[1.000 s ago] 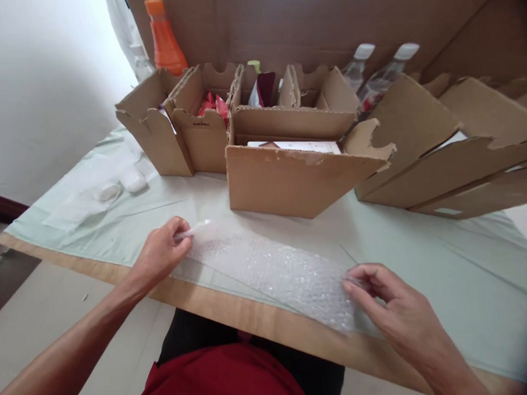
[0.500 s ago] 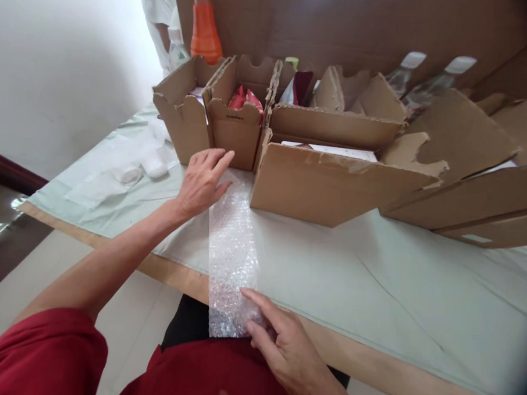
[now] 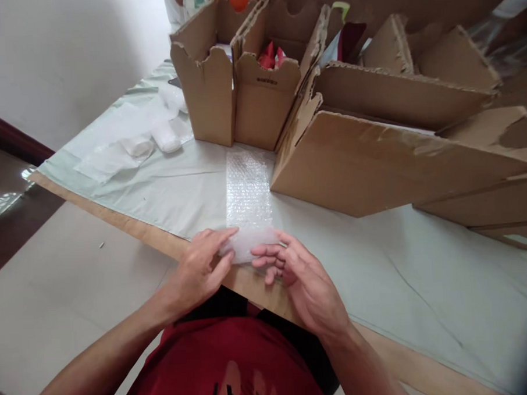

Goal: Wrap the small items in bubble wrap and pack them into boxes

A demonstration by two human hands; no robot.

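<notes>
A strip of bubble wrap (image 3: 248, 189) lies lengthwise on the cloth-covered table, its near end turned over at the front edge. My left hand (image 3: 203, 264) has its thumb and forefinger at the left side of this folded end, pinching it. On the opposite side, my right hand (image 3: 308, 277) holds the fold with bent, somewhat separated fingers. Whether anything lies inside the fold cannot be seen.
Cardboard bins (image 3: 255, 107) stand along the back, some with red packets. A larger cardboard box (image 3: 353, 164) is at the right. White wrapped pieces (image 3: 167, 136) lie at the left. The table's wooden edge (image 3: 129, 224) runs close to my body.
The near end of the bubble wrap has been folded up from the table edge. My left hand has come back from the far end toward me, and both hands now meet at the fold.
</notes>
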